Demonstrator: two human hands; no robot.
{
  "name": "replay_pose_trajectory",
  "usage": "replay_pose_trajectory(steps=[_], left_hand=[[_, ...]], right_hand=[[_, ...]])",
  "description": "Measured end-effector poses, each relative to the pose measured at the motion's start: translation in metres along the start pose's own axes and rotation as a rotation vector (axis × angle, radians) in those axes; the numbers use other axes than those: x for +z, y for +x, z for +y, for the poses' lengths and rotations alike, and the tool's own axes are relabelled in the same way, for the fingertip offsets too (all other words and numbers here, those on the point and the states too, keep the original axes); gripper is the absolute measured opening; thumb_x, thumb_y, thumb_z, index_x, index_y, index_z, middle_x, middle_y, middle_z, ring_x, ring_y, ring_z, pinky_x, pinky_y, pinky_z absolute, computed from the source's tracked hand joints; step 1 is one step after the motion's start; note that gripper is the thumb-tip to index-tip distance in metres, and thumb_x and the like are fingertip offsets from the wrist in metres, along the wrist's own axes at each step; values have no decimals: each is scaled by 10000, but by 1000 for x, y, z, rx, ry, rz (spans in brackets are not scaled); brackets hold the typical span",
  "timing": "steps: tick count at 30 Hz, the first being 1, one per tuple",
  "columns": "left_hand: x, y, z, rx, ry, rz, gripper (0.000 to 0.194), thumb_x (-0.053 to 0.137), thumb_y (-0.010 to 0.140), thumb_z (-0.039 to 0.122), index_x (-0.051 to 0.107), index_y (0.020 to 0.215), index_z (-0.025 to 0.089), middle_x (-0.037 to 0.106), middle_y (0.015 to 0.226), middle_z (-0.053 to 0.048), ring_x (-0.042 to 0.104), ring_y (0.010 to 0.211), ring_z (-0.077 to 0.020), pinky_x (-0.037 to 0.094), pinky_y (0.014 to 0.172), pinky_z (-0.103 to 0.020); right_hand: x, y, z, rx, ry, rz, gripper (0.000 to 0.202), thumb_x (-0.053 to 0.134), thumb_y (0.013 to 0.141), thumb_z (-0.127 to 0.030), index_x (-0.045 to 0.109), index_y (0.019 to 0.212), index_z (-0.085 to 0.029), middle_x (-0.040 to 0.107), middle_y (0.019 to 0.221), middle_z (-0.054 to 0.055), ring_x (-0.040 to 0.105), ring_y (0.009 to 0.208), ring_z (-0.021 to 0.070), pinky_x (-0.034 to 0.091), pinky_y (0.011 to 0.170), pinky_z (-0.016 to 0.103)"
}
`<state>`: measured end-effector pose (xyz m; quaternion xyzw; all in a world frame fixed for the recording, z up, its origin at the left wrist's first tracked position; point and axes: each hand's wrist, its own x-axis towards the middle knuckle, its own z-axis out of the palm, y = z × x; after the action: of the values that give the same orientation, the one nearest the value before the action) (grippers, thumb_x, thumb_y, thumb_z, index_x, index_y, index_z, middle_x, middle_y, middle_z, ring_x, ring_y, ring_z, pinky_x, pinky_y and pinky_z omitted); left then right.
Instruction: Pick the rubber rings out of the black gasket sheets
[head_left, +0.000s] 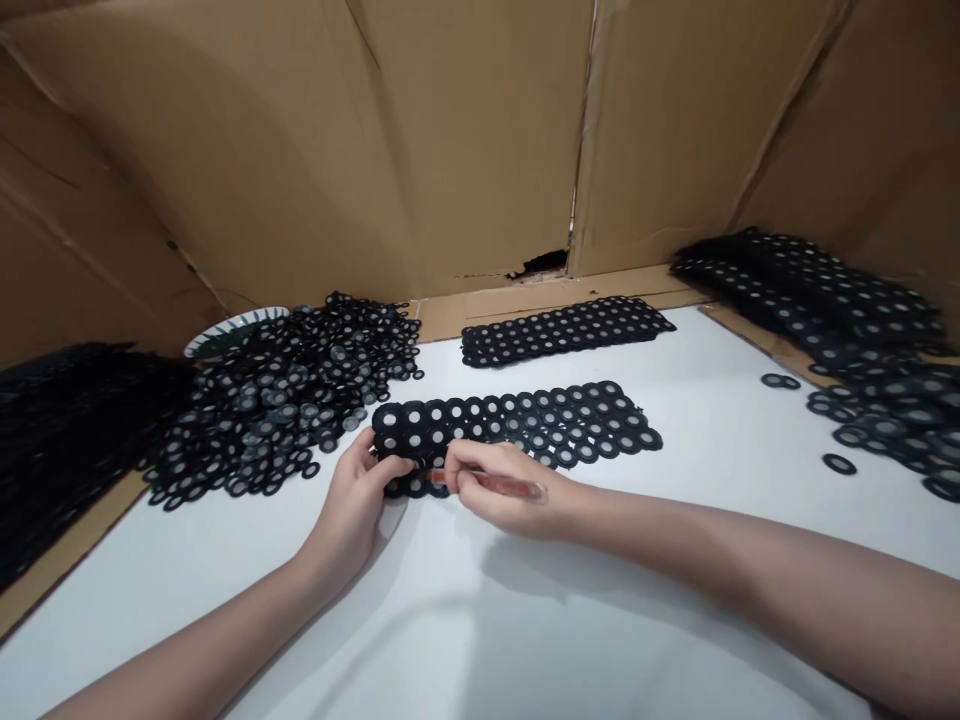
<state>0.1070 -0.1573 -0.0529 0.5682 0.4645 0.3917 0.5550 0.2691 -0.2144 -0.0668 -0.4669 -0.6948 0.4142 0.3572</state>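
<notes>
While my left hand (354, 505) pinches the left end of the black ring mat (529, 422) on the desk (420, 640), presumably steadying it, my right hand (511, 463) grips a reddish tool (517, 487) over that end.

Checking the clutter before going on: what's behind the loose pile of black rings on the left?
Behind the pile, part of a striped plate shows, with the cardboard wall beyond. The pile covers the rest of the plate, so what lies there can't be seen.
</notes>
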Motion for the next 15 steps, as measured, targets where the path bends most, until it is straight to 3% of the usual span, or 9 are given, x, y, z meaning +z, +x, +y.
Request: replay_pose_trajectory(steps=[5,9,15], left_hand=[[0,0,1,0,-16,10,134,526,582,92,513,688,172,530,649,30,486,617,-101,390,526,-188],[-2,3,0,-21,33,-8,175,557,597,135,552,769,168,575,726,7,511,667,-122,400,559,-208],[-6,4,-1,-50,65,-46,193,580,636,194,553,827,181,596,757,7,538,678,-120,408,583,-207]], right_hand=[[1,2,2,1,105,5,101,389,754,-142,471,738,-200,379,510,-65,380,464,69,304,467,178],[-4,6,6,4,318,10,115,399,747,-116,485,695,-172,505,648,-20,490,605,83,366,548,192],[-10,8,5,48,407,71,121,416,745,-121,505,672,-161,542,633,-9,496,599,87,378,565,212]])
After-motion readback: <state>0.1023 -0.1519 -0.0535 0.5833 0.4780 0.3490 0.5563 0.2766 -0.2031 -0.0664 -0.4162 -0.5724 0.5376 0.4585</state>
